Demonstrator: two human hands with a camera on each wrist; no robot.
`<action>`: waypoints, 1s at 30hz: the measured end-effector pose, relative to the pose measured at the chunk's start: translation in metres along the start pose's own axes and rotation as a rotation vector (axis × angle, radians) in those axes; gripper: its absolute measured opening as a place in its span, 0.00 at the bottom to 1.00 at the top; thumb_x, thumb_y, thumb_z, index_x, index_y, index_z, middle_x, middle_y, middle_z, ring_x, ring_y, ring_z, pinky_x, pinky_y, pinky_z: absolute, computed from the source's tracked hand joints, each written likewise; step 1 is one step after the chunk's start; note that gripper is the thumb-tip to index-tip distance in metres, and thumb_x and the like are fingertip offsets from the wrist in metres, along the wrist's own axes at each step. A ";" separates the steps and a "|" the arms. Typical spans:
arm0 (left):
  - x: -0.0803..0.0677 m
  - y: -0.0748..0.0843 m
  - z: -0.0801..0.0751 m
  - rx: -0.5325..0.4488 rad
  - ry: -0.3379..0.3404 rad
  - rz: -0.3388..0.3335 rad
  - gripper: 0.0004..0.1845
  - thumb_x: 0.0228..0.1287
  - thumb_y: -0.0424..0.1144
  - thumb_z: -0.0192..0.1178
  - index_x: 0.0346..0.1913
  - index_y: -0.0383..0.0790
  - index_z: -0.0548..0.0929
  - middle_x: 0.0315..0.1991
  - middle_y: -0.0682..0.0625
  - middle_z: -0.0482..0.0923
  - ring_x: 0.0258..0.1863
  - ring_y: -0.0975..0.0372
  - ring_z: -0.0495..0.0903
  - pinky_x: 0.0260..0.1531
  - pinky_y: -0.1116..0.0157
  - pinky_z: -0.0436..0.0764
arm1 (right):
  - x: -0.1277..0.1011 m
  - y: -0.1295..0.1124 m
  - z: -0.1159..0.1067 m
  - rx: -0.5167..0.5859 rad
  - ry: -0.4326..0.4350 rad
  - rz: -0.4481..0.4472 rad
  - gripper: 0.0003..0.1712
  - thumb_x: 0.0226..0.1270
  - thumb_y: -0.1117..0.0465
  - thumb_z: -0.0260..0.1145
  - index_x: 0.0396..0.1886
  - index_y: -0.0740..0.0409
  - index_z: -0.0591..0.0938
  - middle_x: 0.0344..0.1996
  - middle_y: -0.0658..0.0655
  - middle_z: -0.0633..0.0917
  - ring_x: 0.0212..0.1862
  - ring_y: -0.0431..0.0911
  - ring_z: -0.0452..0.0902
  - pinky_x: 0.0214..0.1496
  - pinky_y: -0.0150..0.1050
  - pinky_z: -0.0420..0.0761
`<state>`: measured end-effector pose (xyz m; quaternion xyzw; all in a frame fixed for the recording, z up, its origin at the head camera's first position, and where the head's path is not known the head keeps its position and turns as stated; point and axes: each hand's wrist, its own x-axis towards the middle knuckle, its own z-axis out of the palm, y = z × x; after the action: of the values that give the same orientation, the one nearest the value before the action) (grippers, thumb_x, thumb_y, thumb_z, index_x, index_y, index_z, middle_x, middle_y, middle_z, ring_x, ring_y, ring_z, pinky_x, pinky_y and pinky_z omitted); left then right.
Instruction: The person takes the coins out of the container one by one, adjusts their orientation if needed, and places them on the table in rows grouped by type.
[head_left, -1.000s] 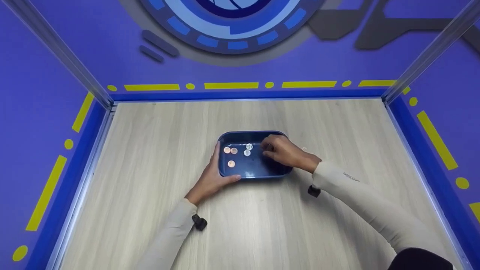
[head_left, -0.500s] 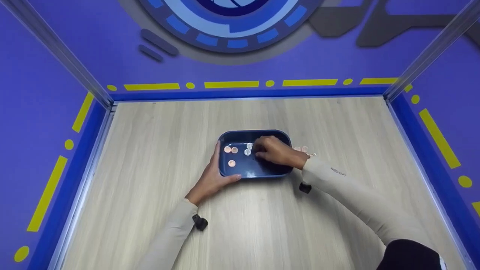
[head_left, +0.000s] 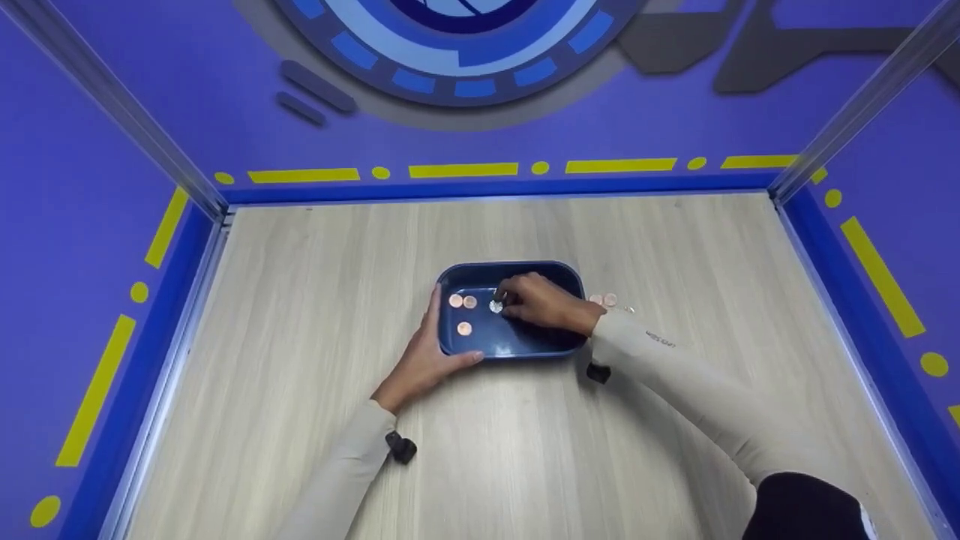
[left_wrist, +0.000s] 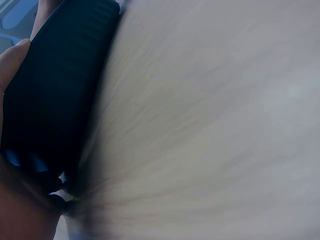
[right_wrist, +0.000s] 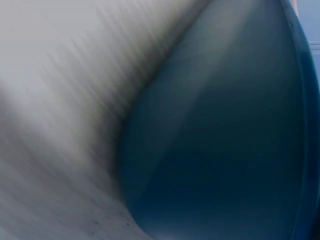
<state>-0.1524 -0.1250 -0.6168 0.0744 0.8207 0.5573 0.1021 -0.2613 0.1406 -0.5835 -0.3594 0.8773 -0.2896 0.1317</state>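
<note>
My left hand (head_left: 429,360) holds the dark blue tray (head_left: 517,355) at its near left corner, thumb along the front rim and fingers on the left side. Inside the tray lie three copper-coloured coins (head_left: 464,328), two side by side and one nearer me. A silver-coloured coin (head_left: 496,307) lies near the tray's middle. My right hand (head_left: 541,301) reaches into the tray from the right, fingers bent down and fingertips right by that silver coin. The fingers cover the spot just behind it, and I cannot tell whether they pinch a coin. The right wrist view shows the tray's outer wall (right_wrist: 215,130).
Several coins (head_left: 610,299) lie on the wooden table (head_left: 337,300) just right of the tray, beside the right wrist. Blue panels (head_left: 480,142) with yellow marks stand along the back and both sides of the table.
My right hand has moved left inside the tray, and its fingers now cover the farther silver coin. Coins right of the tray have come into view from behind the arm. The left hand stays put.
</note>
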 end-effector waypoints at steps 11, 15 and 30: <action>0.001 -0.001 0.000 0.009 -0.005 -0.003 0.75 0.59 0.51 0.84 0.92 0.61 0.32 0.90 0.42 0.45 0.84 0.48 0.59 0.81 0.45 0.59 | 0.007 0.002 0.006 0.023 0.025 -0.014 0.12 0.73 0.67 0.75 0.53 0.65 0.91 0.38 0.56 0.92 0.38 0.44 0.85 0.41 0.44 0.85; 0.001 -0.001 0.001 0.002 -0.004 -0.006 0.75 0.60 0.51 0.84 0.91 0.65 0.32 0.91 0.42 0.44 0.84 0.47 0.58 0.81 0.44 0.59 | 0.011 0.006 0.009 0.018 0.019 -0.023 0.12 0.74 0.66 0.74 0.54 0.63 0.92 0.41 0.56 0.93 0.41 0.46 0.86 0.45 0.46 0.87; 0.001 0.000 0.000 0.007 -0.004 -0.001 0.75 0.59 0.53 0.84 0.92 0.58 0.33 0.89 0.39 0.47 0.81 0.46 0.63 0.80 0.43 0.61 | 0.007 -0.016 0.008 -0.193 0.047 0.036 0.07 0.75 0.66 0.74 0.49 0.59 0.88 0.40 0.57 0.86 0.40 0.51 0.84 0.41 0.51 0.86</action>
<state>-0.1537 -0.1247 -0.6169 0.0753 0.8223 0.5543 0.1039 -0.2533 0.1233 -0.5805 -0.3475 0.9103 -0.2098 0.0811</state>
